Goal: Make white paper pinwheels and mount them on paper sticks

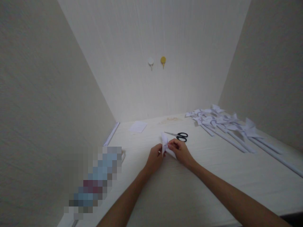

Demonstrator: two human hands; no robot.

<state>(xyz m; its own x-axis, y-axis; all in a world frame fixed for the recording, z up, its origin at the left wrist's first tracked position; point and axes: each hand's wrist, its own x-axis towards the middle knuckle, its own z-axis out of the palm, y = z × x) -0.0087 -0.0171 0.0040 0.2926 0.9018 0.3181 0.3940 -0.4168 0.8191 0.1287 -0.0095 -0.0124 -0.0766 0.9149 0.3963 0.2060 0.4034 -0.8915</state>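
Near the middle of the white table, my left hand (155,156) grips a folded white paper pinwheel (164,138) by its left side. My right hand (179,150) is closed too, its thumb and fingers pinching the paper near its centre. One paper blade stands upright above the fingers, and another slants down between the hands. The fingertips of my left hand are partly hidden behind the paper. Just beyond my right hand lie scissors (181,135) with black handles, their blades pointing left.
Several white paper pinwheels (205,119) on rolled paper sticks (227,138) lie at the right. A square paper sheet (138,126) is at the back left. By the left wall are a paper roll (111,134) and a blurred-out item (99,176). Two hooks (163,60) hang on the back wall.
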